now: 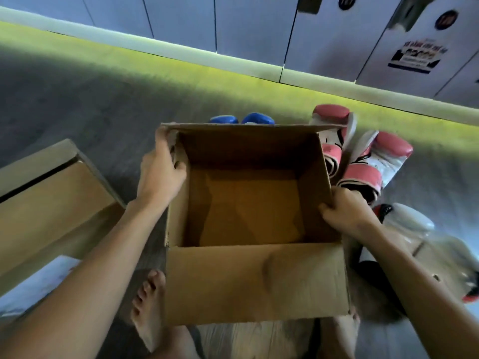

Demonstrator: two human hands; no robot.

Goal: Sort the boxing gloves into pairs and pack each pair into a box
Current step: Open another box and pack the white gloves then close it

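An open, empty cardboard box [255, 282] stands on the floor in front of me. My left hand [159, 168] grips its left wall near the far corner. My right hand [346, 209] holds the right wall. Two pink-and-white boxing gloves [334, 130] [375, 164] lie just right of the box. The tops of two blue gloves [224, 119] [258, 118] show behind the far flap; the rest is hidden. At my right forearm lie white gloves with red and black trim [409, 224] [464, 268].
A second cardboard box [51, 198] lies to the left with its flaps nearly shut. My bare feet [149, 304] rest under the near flap. White lockers [259, 29] line the far wall beyond a yellow-green floor strip.
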